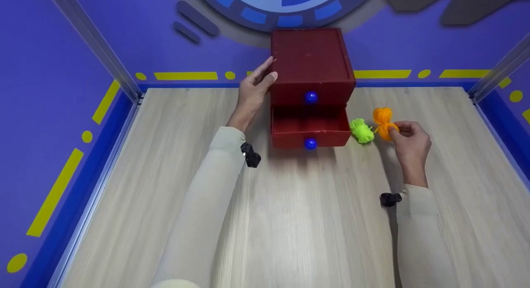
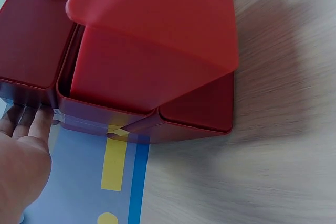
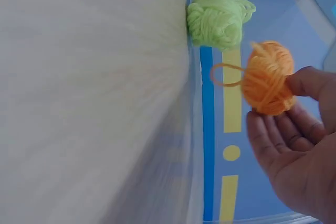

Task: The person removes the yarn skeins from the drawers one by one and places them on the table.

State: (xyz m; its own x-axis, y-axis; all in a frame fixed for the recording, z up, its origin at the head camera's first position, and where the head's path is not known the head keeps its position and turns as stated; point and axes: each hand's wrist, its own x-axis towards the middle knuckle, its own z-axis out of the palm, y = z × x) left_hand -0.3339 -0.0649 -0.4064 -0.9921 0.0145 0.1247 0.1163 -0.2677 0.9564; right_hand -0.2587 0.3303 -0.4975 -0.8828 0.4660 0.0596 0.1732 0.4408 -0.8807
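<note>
A dark red drawer cabinet stands at the back, the drawer below its top one pulled out. Against the cabinet's upper left side rests my left hand, its fingers fairly straight and its thumb by the front edge; the left wrist view shows the fingertips at that side. To the right of the cabinet, my right hand pinches an orange yarn bundle between thumb and fingers. A small loop of yarn sticks out from the orange bundle in the right wrist view.
A lime-green yarn bundle lies between the cabinet and the orange yarn. Blue knobs stick out from the drawer fronts. Blue patterned walls enclose the wooden table at the back and sides.
</note>
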